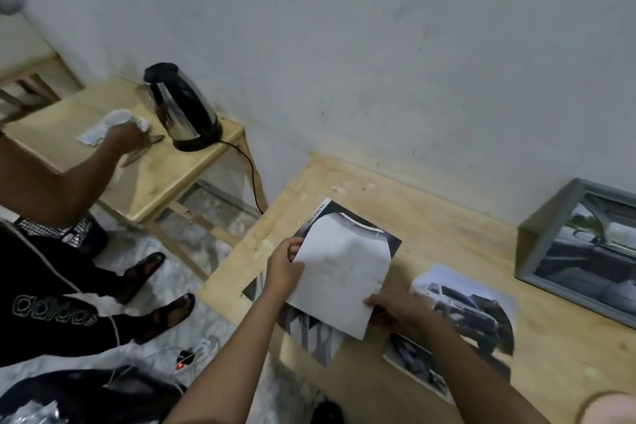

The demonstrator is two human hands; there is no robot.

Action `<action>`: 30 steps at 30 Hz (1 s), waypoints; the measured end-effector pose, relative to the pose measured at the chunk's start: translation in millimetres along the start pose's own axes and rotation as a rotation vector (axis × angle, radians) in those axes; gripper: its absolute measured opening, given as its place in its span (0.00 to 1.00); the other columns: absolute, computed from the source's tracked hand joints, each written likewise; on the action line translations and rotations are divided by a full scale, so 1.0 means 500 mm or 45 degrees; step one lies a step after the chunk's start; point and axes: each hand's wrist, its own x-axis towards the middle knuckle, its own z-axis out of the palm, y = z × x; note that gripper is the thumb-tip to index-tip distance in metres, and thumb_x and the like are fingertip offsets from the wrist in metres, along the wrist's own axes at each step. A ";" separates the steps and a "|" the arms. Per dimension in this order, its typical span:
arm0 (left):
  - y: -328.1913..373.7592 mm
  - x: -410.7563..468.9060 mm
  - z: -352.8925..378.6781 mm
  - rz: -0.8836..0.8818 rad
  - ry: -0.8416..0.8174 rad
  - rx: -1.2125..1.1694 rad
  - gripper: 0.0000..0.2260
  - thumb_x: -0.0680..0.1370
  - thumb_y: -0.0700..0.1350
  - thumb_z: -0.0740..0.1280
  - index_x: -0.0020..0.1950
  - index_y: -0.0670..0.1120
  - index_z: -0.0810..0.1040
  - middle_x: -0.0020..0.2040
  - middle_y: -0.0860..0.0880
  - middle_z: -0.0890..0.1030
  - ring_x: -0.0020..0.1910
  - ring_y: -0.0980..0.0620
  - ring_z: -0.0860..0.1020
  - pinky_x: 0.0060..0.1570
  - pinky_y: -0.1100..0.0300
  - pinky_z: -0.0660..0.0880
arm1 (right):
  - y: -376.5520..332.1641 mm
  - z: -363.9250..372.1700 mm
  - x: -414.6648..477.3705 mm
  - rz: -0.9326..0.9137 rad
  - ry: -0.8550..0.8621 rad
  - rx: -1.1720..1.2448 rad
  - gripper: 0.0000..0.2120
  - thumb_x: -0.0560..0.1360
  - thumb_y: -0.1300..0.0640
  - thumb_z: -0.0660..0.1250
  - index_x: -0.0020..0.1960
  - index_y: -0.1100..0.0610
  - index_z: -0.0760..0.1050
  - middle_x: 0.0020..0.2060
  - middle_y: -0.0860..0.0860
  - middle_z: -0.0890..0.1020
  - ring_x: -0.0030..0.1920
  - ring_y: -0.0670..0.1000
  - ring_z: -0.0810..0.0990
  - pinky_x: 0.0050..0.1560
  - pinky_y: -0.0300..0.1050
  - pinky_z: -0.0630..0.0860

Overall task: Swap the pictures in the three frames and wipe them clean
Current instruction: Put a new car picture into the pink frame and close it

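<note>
I hold a picture sheet [344,272] with its blank white back toward me, just above the wooden table [447,237]. My left hand [284,268] pinches its left edge. At the lower right corner my right hand [395,310] pinches the same sheet. Under it lies a dark car print [347,213] with a white text strip. Two more car pictures lie to the right: one of a silver truck [475,310] and one [413,365] partly under my right forearm. A grey frame [581,251] holding a car picture stands at the right against the wall.
Another person stands at the left, their hand [118,138] on a white cloth [113,122] on a small wooden side table [192,165]. A steel kettle [180,107] stands there, its cord hanging down. A power strip [186,360] lies on the floor.
</note>
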 end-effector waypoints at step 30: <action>-0.017 0.100 0.131 0.234 -0.333 0.400 0.17 0.76 0.35 0.63 0.64 0.41 0.71 0.62 0.43 0.72 0.62 0.45 0.70 0.58 0.60 0.67 | 0.017 -0.050 0.036 -0.018 1.097 -0.134 0.04 0.74 0.57 0.65 0.42 0.56 0.73 0.42 0.54 0.79 0.45 0.56 0.76 0.41 0.45 0.68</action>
